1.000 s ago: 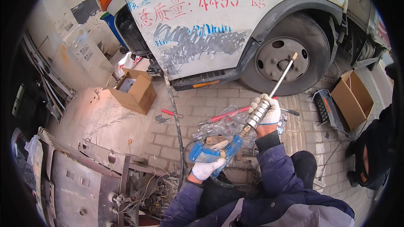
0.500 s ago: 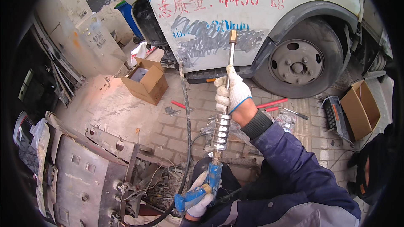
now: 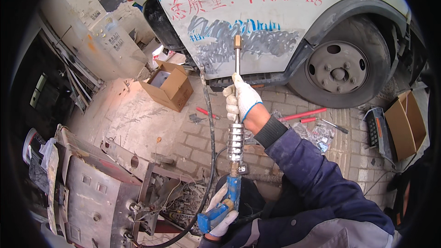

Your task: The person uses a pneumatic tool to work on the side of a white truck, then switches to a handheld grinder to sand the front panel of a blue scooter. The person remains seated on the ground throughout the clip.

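Note:
Both my hands wear white knit gloves. My left hand (image 3: 226, 224) is closed round the pistol-shaped handle of a blue tool (image 3: 234, 188), low in the view. From the handle rises a silver ribbed sleeve (image 3: 235, 142), then a long thin steel rod (image 3: 237, 62) with a brass-coloured hex end (image 3: 237, 42). Further up, my right hand (image 3: 245, 98) wraps its fingers round the rod, above the sleeve. The tool stands nearly upright in the picture, its tip overlapping the truck's white panel (image 3: 271, 64); whether they touch I cannot tell.
A truck wheel (image 3: 340, 71) is at the right. Cardboard boxes (image 3: 172, 92) stand on the paving, left and right. Red bars (image 3: 305, 114) and a screwdriver (image 3: 337, 127) lie nearby. A dark hose (image 3: 212, 128) hangs beside the tool. Metal machinery (image 3: 101, 202) fills the lower left.
The tool's upper end and my right hand have shifted left, and the rod is more upright. Both hands keep their hold. The view has shifted slightly.

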The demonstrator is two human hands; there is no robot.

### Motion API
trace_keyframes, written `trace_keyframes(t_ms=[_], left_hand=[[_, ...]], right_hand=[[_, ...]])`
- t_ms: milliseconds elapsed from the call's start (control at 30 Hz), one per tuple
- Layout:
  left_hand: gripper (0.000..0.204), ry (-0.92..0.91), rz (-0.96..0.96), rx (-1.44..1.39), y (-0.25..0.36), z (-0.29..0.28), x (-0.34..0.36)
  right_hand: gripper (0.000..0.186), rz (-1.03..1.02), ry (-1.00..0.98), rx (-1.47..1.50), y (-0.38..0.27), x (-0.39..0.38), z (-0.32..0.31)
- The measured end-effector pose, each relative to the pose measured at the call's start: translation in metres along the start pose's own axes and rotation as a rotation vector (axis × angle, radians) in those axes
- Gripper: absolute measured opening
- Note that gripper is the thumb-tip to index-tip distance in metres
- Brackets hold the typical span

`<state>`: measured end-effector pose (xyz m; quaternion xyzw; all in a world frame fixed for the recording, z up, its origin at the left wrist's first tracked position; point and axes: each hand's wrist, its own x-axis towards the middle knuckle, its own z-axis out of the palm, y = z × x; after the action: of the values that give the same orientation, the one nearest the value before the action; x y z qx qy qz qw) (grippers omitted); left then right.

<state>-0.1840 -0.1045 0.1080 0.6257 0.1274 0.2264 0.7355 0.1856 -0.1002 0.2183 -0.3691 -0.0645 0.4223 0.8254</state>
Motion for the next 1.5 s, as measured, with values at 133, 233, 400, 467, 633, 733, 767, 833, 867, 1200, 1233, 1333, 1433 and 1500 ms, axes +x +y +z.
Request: trace_keyframes(t_ms=[133, 233, 400, 467, 633, 733, 767, 833, 867, 1200, 1233, 1333, 1433, 1500], left_hand=[[0.093, 0.002, 0.016, 0.021, 0.001, 0.005, 0.007], [0.094, 0.011, 0.026, 0.019, 0.001, 0.008, 0.011], [0.094, 0.007, 0.035, 0.040, 0.002, 0.010, 0.013], [0.093, 0.011, 0.025, -0.002, 0.002, 0.010, 0.013], [0.092, 0.009, 0.051, -0.025, -0.001, 0.009, 0.014], [0.090, 0.002, 0.077, 0.019, -0.001, 0.007, 0.016], [0.088, -0.006, 0.105, 0.057, 0.000, 0.007, 0.017], [0.080, -0.009, 0.143, 0.098, 0.001, 0.006, 0.018], [0.075, -0.003, 0.154, 0.101, 0.002, 0.006, 0.019], [0.056, -0.004, 0.214, 0.227, 0.007, 0.006, 0.024], [0.055, -0.021, 0.232, 0.263, 0.009, 0.005, 0.025], [0.054, -0.064, 0.274, 0.352, 0.017, 0.002, 0.028], [0.053, -0.087, 0.289, 0.373, 0.023, 0.003, 0.031], [0.052, -0.086, 0.294, 0.356, 0.024, 0.004, 0.032]], right_hand=[[0.064, 0.001, 0.010, 0.017, -0.005, 0.005, -0.002], [0.064, 0.010, 0.023, 0.017, -0.005, 0.008, -0.004], [0.065, 0.006, 0.040, -0.001, -0.004, 0.011, -0.005], [0.064, 0.011, 0.039, 0.005, -0.003, 0.011, -0.004], [0.063, 0.021, 0.053, -0.006, -0.002, 0.010, -0.003], [0.061, 0.009, 0.033, -0.003, -0.001, 0.010, -0.004], [0.061, 0.005, 0.032, -0.004, -0.001, 0.010, -0.004], [0.061, 0.007, 0.027, 0.000, -0.002, 0.010, -0.004], [0.061, 0.012, 0.025, 0.005, -0.002, 0.010, -0.004], [0.063, -0.001, 0.047, -0.002, -0.004, 0.005, -0.001], [0.063, 0.003, 0.051, -0.004, -0.005, 0.004, 0.000], [0.063, 0.007, 0.068, -0.013, -0.006, 0.003, 0.001], [0.063, 0.002, 0.060, -0.016, -0.006, 0.004, 0.002], [0.063, -0.003, 0.072, -0.036, -0.006, 0.005, 0.001]])
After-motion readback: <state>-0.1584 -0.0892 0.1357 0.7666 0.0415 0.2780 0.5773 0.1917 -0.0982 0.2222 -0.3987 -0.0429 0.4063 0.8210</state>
